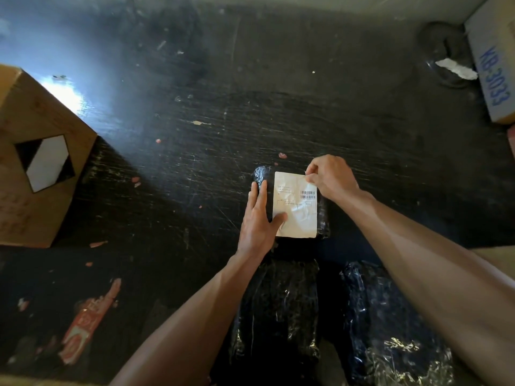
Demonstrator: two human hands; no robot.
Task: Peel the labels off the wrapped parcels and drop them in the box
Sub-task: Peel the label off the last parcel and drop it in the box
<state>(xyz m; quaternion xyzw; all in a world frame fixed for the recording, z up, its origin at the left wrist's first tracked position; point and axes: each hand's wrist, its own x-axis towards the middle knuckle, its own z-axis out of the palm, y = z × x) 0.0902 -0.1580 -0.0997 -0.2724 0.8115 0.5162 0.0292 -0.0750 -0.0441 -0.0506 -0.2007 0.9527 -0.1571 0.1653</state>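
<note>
parcel: I see a flat rectangular parcel [289, 201] in glossy, crinkled black film, lying on the floor mid-frame, just past two more wrapped ones.
label: white paper label [296, 204], rectangular, creased, covers most of the parcel's top face. Barcode near its right edge, faint print lines in the middle. Lies mostly flat on the wrap.
left hand: my left hand [257, 222] lies flat and open, fingers spread along the parcel's left side, thumb tip resting on the label's lower-left part. Pressing, not gripping.
right hand: my right hand [328, 176] is curled, thumb and forefinger pinched together at the label's top-right corner. Can't tell if the corner has lifted.
other parcels: two bigger bundles, near parcel [278, 316] and right parcel [390, 330], same shiny wrinkled black film, close to me.
box: brown cardboard box [39, 151], far left, well apart from the parcel, black-and-white hexagon mark on its side.
floor: dark floor [195, 93], scratched, glare patch upper left, small paper scraps scattered.
carton: second carton [493, 68] at the top-right, blue "KB-3033" print.
</note>
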